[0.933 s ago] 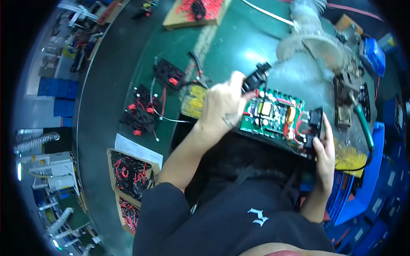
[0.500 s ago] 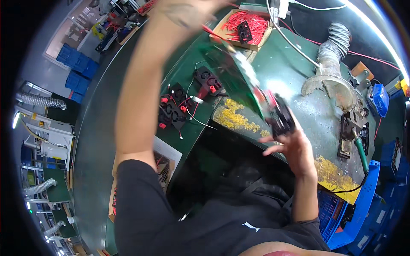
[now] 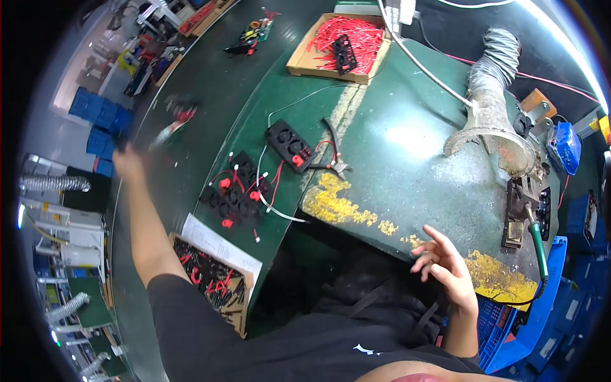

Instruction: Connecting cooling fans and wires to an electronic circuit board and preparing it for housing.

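Observation:
My left hand (image 3: 129,164) is stretched far out over the dark left-hand surface and smeared by motion; its fingers cannot be made out. Near it is a blurred red, white and dark item (image 3: 175,121), apart from the hand as far as I can see. My right hand (image 3: 445,264) is raised over the front edge of the green bench (image 3: 407,172), holding nothing, with its fingers apart and slightly curled. Cutting pliers (image 3: 335,153) lie beside a black fan-like housing (image 3: 291,145) with a red part. Several similar black housings (image 3: 235,191) with wires lie closer to me.
A carton (image 3: 305,69) holds red wires and a black frame. At lower left, a box of small parts (image 3: 216,280) stands by white paper (image 3: 213,242). A green-handled soldering iron (image 3: 538,242) and a fume hose (image 3: 496,76) are right. A circuit assembly (image 3: 254,32) lies far left.
The green board with a black part, between my hands before, is out of my right hand. My left arm has swung down and outward to the left. The pliers are now in plain sight.

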